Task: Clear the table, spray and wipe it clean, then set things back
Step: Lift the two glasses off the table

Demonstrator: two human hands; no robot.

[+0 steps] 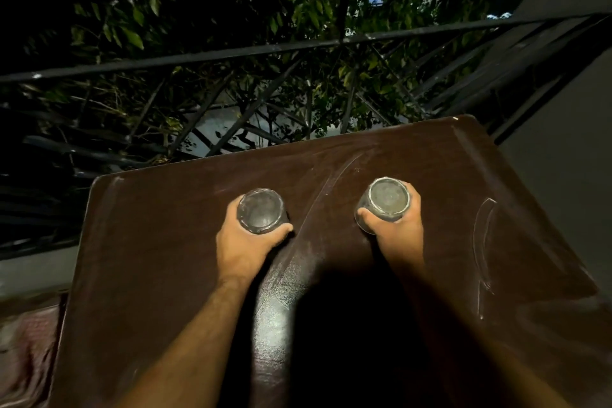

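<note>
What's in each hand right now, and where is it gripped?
Each hand grips a glass round its side wall: left hand, left glass; right hand, right glass.

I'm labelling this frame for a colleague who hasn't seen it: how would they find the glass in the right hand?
Start at the dark brown table by the black railing. Two hands each grip a glass above it; take the right hand. Its glass has a bright, pale ring on top, while the left glass looks darker.
</note>
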